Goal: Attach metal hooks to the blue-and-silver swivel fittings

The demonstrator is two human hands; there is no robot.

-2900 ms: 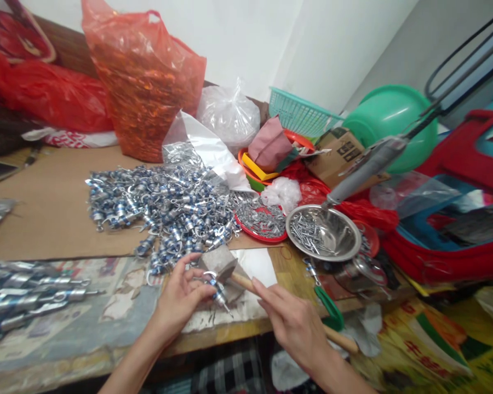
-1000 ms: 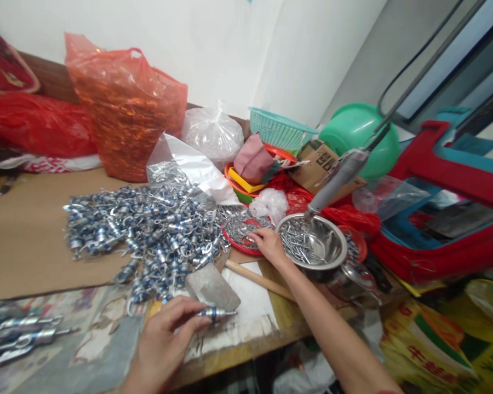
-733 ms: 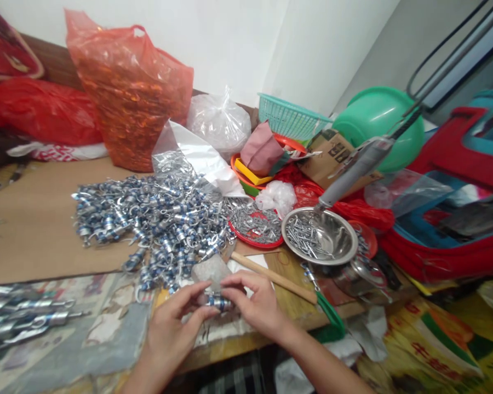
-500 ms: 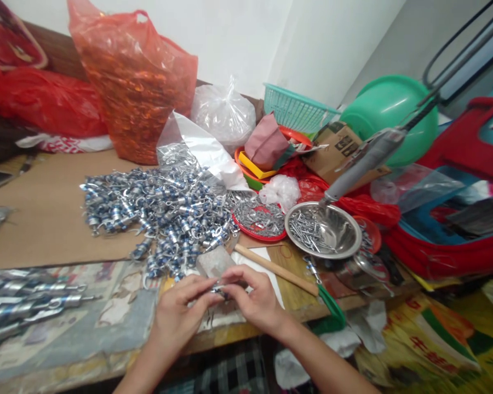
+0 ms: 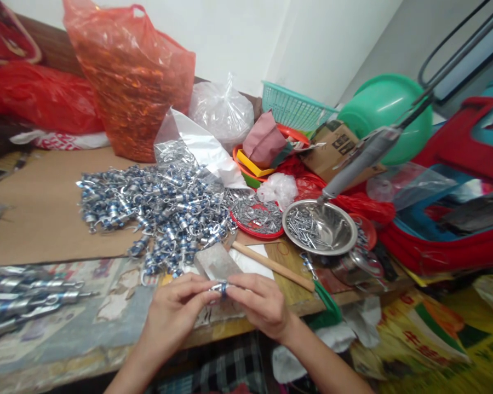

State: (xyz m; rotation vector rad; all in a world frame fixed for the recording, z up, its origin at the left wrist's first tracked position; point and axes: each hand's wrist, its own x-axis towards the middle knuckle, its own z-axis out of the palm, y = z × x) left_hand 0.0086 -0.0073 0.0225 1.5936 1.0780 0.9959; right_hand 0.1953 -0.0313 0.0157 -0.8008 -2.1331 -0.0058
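Observation:
My left hand (image 5: 175, 314) and my right hand (image 5: 258, 303) meet at the table's front edge, both pinching one small silver-and-blue metal fitting (image 5: 219, 287) between their fingertips. Just behind them lies a hammer with a grey metal head (image 5: 219, 261) and a wooden handle (image 5: 273, 266). A big heap of the same blue-banded fittings (image 5: 156, 208) spreads over the cardboard behind. To the right stand a red plate of small metal pieces (image 5: 258, 216) and a steel bowl of pins (image 5: 318, 227).
Several assembled fittings (image 5: 24, 301) lie at the far left. Red and orange plastic bags (image 5: 131, 76), a clear bag (image 5: 224, 112), a teal basket (image 5: 293, 109) and a green basin (image 5: 388, 112) line the back. A grey tool handle (image 5: 359, 161) leans over the bowl.
My right hand left the hammer, reached to the red plate, then came back to the fitting held by my left hand. Both hands now pinch it together.

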